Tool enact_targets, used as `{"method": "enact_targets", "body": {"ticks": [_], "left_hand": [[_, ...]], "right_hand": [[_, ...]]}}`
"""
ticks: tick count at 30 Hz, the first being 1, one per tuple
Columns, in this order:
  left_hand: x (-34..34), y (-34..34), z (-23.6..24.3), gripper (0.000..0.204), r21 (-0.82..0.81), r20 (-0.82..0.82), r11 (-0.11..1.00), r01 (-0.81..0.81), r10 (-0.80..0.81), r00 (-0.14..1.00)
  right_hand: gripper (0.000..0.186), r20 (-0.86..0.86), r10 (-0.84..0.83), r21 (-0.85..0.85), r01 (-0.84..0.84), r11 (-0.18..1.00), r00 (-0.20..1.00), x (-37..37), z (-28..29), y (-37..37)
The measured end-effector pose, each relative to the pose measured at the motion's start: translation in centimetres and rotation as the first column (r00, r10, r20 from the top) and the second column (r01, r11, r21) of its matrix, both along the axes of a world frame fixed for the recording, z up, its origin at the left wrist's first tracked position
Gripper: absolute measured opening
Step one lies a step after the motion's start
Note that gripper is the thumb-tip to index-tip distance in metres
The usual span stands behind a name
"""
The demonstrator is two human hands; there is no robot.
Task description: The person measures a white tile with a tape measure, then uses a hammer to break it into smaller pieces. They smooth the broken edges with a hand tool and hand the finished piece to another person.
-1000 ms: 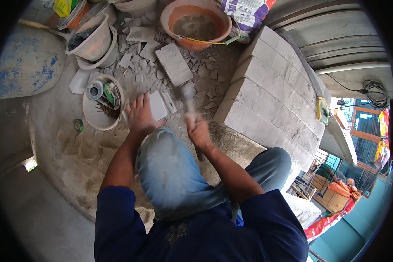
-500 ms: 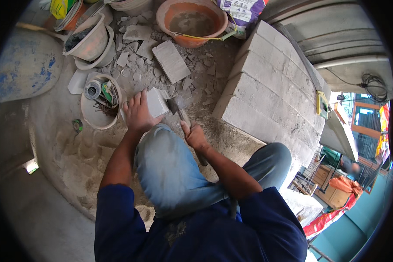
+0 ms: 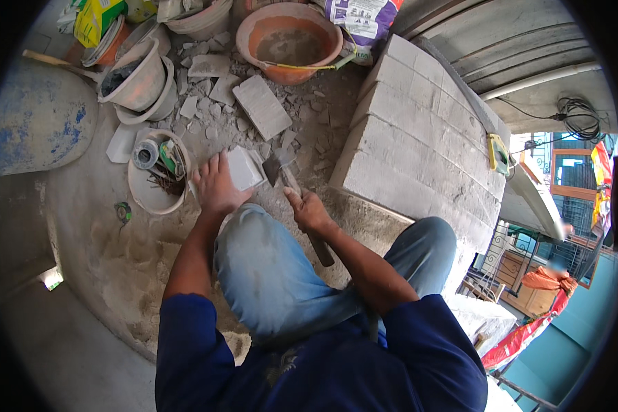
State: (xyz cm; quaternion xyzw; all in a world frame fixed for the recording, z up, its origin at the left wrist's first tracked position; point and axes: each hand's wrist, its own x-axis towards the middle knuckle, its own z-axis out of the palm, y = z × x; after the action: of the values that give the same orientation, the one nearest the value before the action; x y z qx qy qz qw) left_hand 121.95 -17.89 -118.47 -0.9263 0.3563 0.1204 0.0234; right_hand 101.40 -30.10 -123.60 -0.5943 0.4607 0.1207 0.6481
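A pale grey piece of lightweight block [image 3: 244, 169] stands on the ground in front of my knee. My left hand [image 3: 218, 185] is closed over its left side, with the thumb along the near edge. In my right hand [image 3: 310, 213] is a hammer [image 3: 318, 246] with a wooden handle, gripped near the middle. Its broad metal head is just right of the block's right face; whether it touches cannot be made out. Beyond the block, a rectangular slab of the same material [image 3: 262, 108] lies among broken chips [image 3: 209, 110].
A stack of grey blocks [image 3: 419, 144] rises on the right, with a yellow-handled saw [image 3: 499, 154] on it. To the left are a tub of small items [image 3: 139, 192], a tape measure [image 3: 123, 212] and nested buckets [image 3: 136, 81]. An orange basin [image 3: 290, 42] stands far ahead.
The hammer head has shifted slightly right, away from the block. My left hand keeps its hold on the block. The whole view has turned a little.
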Motion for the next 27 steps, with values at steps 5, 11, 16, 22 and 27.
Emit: {"method": "enact_targets", "body": {"ticks": [5, 11, 16, 22, 27], "left_hand": [[-0.6, -0.1, 0.5, 0.114, -0.010, -0.002, 1.000, -0.010, 0.010, 1.000], [-5.0, 2.2, -1.9, 0.115, -0.170, 0.153, 0.984, 0.047, -0.020, 0.988], [-8.1, 6.2, -6.0, 0.094, -0.277, 0.367, 0.927, 0.254, -0.142, 0.919], [-9.4, 6.6, -5.8, 0.055, -0.190, 0.310, 0.884, 0.427, -0.359, 0.880], [-11.9, 4.0, -4.8, 0.050, -0.184, -0.030, 0.914, 0.362, -0.374, 0.927]], "right_hand": [[0.042, 0.092, -0.157, 0.054, 0.152, 0.987, 0.983, -0.8, 4.1, -0.9], [0.038, 0.036, -0.163, 0.124, 0.158, 0.980, 0.986, -3.6, 3.8, -0.8], [0.042, -0.056, -0.101, 0.105, 0.106, 0.989, 0.993, -4.6, 4.0, -0.3], [0.043, -0.120, -0.116, 0.066, 0.124, 0.990, 0.986, -6.2, 1.9, -0.5], [0.039, -0.128, -0.137, 0.091, 0.149, 0.985, 0.982, -7.3, 0.6, -0.8]]}}
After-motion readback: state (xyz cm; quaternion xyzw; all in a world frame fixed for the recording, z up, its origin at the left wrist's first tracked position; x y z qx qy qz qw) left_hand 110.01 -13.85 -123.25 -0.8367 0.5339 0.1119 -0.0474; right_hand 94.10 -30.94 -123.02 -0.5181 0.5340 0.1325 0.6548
